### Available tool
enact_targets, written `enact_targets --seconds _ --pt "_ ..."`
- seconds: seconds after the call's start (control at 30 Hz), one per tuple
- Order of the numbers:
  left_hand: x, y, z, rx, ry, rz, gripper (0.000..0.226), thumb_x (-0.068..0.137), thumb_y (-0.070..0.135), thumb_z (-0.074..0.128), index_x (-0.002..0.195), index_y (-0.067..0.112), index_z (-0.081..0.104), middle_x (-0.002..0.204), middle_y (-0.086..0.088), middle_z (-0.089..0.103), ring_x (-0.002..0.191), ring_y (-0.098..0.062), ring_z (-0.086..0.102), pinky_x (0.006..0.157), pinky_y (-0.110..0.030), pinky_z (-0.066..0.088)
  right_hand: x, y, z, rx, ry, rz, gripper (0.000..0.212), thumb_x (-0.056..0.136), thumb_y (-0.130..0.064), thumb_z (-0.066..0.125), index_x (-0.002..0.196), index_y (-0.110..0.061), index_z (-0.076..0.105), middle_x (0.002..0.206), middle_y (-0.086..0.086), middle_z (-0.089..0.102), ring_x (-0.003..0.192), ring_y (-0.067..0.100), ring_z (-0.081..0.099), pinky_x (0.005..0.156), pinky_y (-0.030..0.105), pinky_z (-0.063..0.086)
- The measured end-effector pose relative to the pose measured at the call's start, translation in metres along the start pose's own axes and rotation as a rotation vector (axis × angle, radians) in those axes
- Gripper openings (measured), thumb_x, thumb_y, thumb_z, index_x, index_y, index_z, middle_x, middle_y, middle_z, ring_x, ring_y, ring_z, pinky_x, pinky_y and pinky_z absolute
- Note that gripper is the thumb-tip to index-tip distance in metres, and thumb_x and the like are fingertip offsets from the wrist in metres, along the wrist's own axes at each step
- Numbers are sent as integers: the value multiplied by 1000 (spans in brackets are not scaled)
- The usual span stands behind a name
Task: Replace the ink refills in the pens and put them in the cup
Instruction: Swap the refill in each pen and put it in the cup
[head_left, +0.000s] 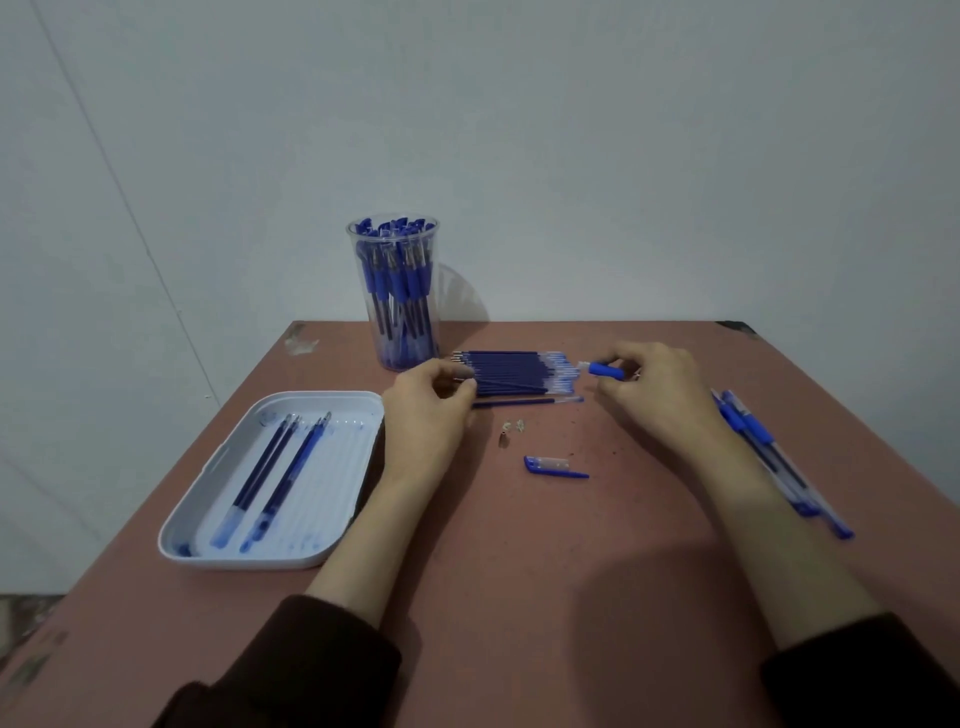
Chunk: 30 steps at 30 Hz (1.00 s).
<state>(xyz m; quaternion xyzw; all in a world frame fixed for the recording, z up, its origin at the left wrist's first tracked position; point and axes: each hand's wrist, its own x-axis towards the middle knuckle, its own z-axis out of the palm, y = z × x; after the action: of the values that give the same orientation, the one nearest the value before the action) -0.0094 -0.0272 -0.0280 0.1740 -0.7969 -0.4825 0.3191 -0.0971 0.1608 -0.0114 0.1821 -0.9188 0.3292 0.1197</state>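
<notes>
The left hand (434, 402) pinches the tip end of the refill pile (519, 371) on the worktop (519, 551); the right hand (649, 389) grips a pen barrel (605, 370) just beside it.

Dim, cool, flat light. The cup (393, 291) throws a soft shadow rightward onto the wall (623, 156), so the source is left-front. Broad soft shadow on the table (519, 545), bottom centre. Frame slightly soft, and the wide angle bends lines near the edges.

The cup (393, 291) is clear glossy plastic; the tray (218, 499) smooth white plastic; the surface (519, 571) matt, speckled and reddish-brown.
</notes>
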Motion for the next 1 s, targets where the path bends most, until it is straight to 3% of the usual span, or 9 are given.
enact_targets --seconds 0.1,0.23,0.4,0.53,0.67,0.73,0.87,1.0 --pt "2 -2 8 250 -11 124 15 84 9 62 94 13 74 91 3 71 86 -11 61 74 -12 38 1 0 0 7 1 -4 16 82 -16 65 91 -28 72 73 -2 64 69 18 57 66 36 52" --pt "6 -6 15 448 -13 188 19 86 12 58 97 17 73 98 1 70 98 -21 56 71 -26 41 2 1 0 7 -1 -23 17 82 -17 64 90 -29 71 69 -9 60 69 17 57 65 34 50" --pt "5 -4 13 547 -24 194 24 88 14 55 105 18 71 105 -2 68 100 -23 48 69 -25 31 2 -1 4 26 -8 -44 13 83 -19 65 90 -28 71 69 -16 57 75 16 56 68 30 46" --pt "2 2 8 516 -12 222 27 89 14 56 113 16 69 111 -6 64 103 -25 46 71 -19 26 -6 -11 16 39 -9 -125 12 84 -20 64 92 -26 71 79 -7 65 75 17 56 68 31 47" --pt "-8 10 -8 513 -6 293 26 91 18 57 113 16 68 113 -4 65 104 -23 46 72 -16 21 -14 -24 28 85 -2 -246 13 84 -21 67 95 -24 72 83 -9 67 74 13 56 70 31 47" --pt "-10 9 -28 536 25 309 24 90 19 56 110 17 70 108 -3 67 101 -25 49 70 -19 24 -18 -29 32 106 -14 -295 13 84 -20 67 95 -23 72 85 -7 69 75 12 58 71 31 48" --pt "-6 -9 -82 654 66 194 23 88 18 56 105 13 71 102 -6 71 101 -30 57 81 -37 47 -23 -34 38 137 -29 -350 11 82 -19 68 91 -25 71 79 -5 68 74 14 61 71 35 49" --pt "-3 -26 -114 871 -64 14 20 87 19 59 100 12 72 97 -8 70 92 -29 60 74 -36 50 -24 -35 42 133 -53 -367 11 83 -20 68 92 -25 71 78 -5 65 73 13 60 70 35 49"
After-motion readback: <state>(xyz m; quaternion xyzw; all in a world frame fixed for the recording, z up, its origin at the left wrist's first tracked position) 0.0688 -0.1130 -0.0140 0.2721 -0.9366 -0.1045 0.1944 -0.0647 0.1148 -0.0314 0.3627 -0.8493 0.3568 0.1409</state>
